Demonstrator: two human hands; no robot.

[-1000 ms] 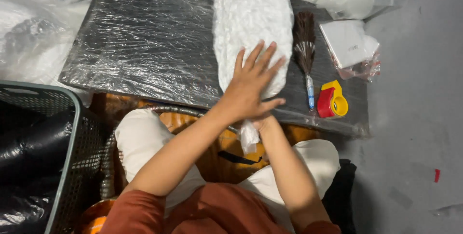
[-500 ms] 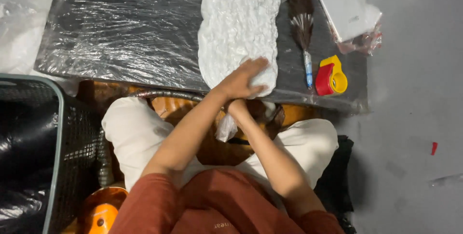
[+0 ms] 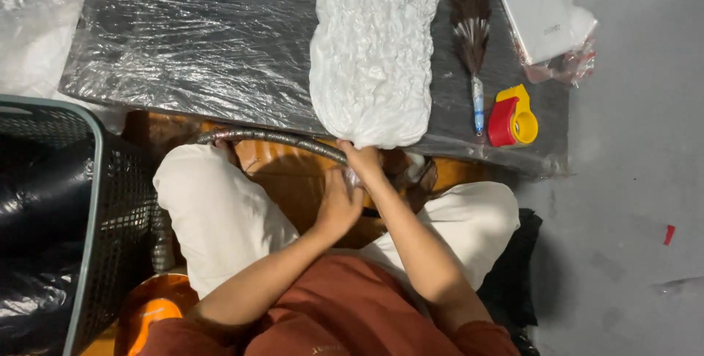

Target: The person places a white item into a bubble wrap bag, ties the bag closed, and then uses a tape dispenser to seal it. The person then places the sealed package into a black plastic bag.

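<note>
White bag (image 3: 372, 55), puffy and crinkly, lies on the wrapped black board (image 3: 191, 41), its tied end hanging off the near edge. The right hand (image 3: 361, 156) pinches that end tight. The left hand (image 3: 339, 202) closes around the end just below it. A brush (image 3: 471, 26) and a tape roller (image 3: 513, 115) lie beside the bag.

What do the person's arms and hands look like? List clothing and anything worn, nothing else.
Both forearms are bare. The left hand and right hand wear no gloves; no rings or watch are visible. Rust-red sleeves cover the upper arms, matching the rust-red top. Cream trousers cover the knees.
</note>
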